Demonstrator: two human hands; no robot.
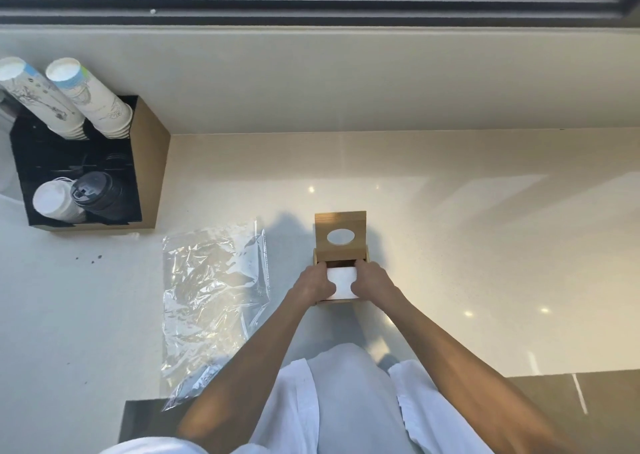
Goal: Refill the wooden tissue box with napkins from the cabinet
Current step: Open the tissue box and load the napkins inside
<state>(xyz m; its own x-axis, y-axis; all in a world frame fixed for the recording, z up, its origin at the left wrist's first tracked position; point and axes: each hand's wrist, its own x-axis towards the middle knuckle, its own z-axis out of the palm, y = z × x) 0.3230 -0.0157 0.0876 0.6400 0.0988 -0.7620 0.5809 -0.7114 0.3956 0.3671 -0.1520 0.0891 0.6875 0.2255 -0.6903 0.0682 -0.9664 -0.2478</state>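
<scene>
The wooden tissue box stands on the pale counter, a little right of centre. Its lid, with an oval hole, is slid back toward the wall and leaves the near half of the box uncovered. A white stack of napkins sits in that opening. My left hand grips the stack's left side and my right hand grips its right side, fingers curled down between the napkins and the box walls. The lower part of the stack is hidden inside the box.
An empty clear plastic wrapper lies crumpled on the counter left of the box. A black and brown organiser with paper cups and cup lids stands at the far left against the wall. The counter's front edge runs near my body.
</scene>
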